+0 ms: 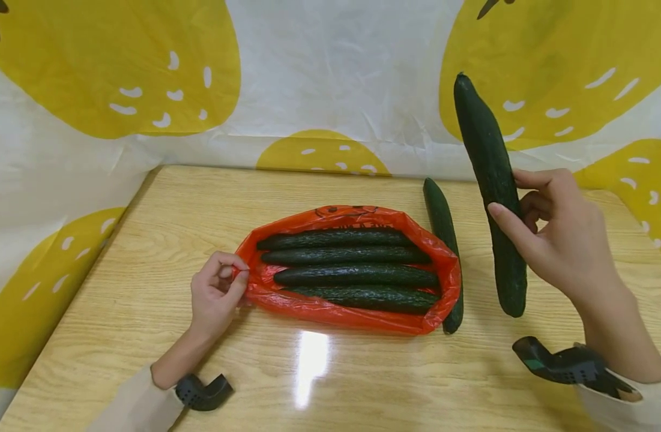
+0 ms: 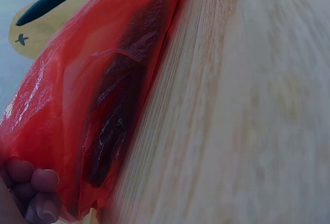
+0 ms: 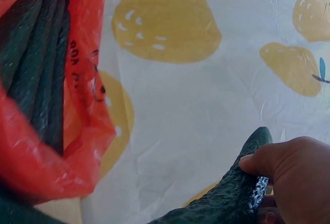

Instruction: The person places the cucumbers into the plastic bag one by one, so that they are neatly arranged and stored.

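In the head view a red plastic bag [image 1: 330, 321] lies with its mouth spread wide, and several dark green cucumbers [image 1: 357, 275] rest side by side in it. My left hand [image 1: 217, 291] pinches the bag's left edge between thumb and fingers. Up at the right, my right hand [image 1: 562, 234] grips a long cucumber [image 1: 489, 156] round its middle, raised and tilted, its upper end leaning left. Another cucumber [image 1: 443, 222] lies on the table against the bag's right end, partly hidden by it. The left wrist view shows the bag's side [image 2: 67, 95] with a dark shape behind the film.
Everything stands on a light wood-grain table [image 1: 384, 378]. Behind it hangs a white sheet [image 1: 335, 72] with large yellow fruit prints, which also runs along the left side. A black wrist device [image 1: 203, 393] sits at the left cuff, and a similar one [image 1: 568, 363] at the right.
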The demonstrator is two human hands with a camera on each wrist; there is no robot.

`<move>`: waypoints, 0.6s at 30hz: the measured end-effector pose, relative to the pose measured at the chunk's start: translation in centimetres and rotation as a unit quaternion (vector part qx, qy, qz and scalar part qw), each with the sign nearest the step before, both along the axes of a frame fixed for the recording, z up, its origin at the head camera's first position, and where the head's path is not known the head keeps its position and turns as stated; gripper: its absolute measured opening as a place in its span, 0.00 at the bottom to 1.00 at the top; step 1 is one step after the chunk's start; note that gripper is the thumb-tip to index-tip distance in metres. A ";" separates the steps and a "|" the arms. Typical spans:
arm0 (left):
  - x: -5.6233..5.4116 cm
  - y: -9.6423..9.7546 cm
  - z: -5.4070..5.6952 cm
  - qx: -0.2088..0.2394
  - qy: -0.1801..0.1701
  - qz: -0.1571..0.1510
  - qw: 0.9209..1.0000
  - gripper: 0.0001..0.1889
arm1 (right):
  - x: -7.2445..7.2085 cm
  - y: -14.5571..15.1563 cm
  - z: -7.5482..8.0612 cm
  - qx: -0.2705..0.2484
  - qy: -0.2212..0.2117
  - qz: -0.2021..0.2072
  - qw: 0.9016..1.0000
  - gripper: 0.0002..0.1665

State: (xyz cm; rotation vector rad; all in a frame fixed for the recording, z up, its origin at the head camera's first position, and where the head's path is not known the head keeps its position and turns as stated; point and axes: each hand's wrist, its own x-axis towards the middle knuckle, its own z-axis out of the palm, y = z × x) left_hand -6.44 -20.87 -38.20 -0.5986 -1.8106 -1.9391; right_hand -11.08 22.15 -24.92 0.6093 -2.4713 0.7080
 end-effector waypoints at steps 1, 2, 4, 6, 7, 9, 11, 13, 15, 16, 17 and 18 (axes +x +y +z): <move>0.0 0.0 0.0 -0.001 0.000 0.001 1.000 0.06 | -0.1 -0.2 0.2 -0.004 0.004 0.006 1.000 0.32; 0.0 0.0 0.0 -0.002 0.000 0.001 1.000 0.06 | -0.1 -0.5 0.4 -0.006 0.006 0.012 1.000 0.32; 0.0 0.0 0.1 -0.003 0.000 0.001 1.000 0.06 | -0.3 -1.0 0.7 -0.014 0.015 0.025 0.999 0.31; 0.0 0.0 0.1 -0.003 0.000 0.002 1.000 0.06 | -0.5 -1.4 1.0 -0.016 0.019 0.035 0.999 0.30; 0.0 0.0 0.1 -0.003 0.000 0.002 1.000 0.06 | -0.6 -1.7 1.0 -0.023 0.023 0.039 0.999 0.30; 0.0 -0.1 0.1 -0.004 0.001 0.002 1.000 0.06 | -0.8 -2.2 1.1 -0.031 0.031 0.047 0.998 0.29; 0.0 -0.1 0.1 -0.005 0.003 0.002 1.000 0.07 | -0.9 -2.7 1.2 -0.035 0.034 0.051 0.998 0.29; 0.0 -0.1 0.1 -0.005 0.005 0.002 1.000 0.07 | -1.0 -3.1 1.2 -0.042 0.040 0.055 0.997 0.30; 0.0 -0.1 0.1 -0.005 0.007 0.000 1.000 0.07 | -1.1 -3.5 1.2 -0.041 0.044 0.060 0.996 0.33; 0.0 -0.1 0.1 -0.004 0.007 -0.002 1.000 0.07 | -1.2 -3.8 1.3 -0.042 0.046 0.062 0.996 0.34; 0.0 -0.1 0.2 -0.004 0.007 -0.002 1.000 0.07 | -1.2 -4.0 1.3 -0.045 0.049 0.064 0.996 0.35; 0.0 -0.1 0.2 -0.005 0.007 -0.002 1.000 0.07 | -1.3 -4.3 1.4 -0.046 0.052 0.068 0.995 0.36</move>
